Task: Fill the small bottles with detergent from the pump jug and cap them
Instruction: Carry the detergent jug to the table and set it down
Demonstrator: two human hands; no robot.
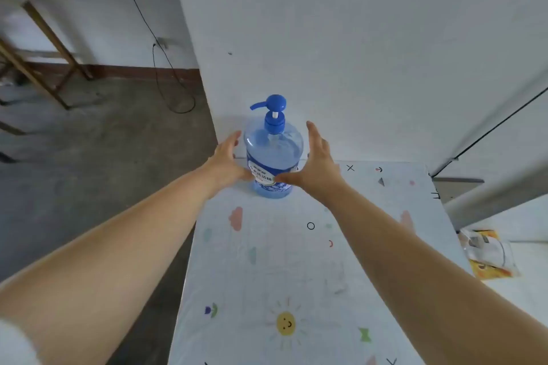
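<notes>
Because the table (296, 261) runs long and narrow away from the person, with the jug (274, 157) standing upright at its far end close to the wall, both arms stretch out to reach it. Left hand (228, 161) and right hand (315, 163) sit spread on opposite sides of the jug's belly, thumbs on the label — cupping it, probably to draw the heavy thing nearer, though how firmly they press I cannot tell. Its pump (271, 107) points left — and no small bottles are in view.
</notes>
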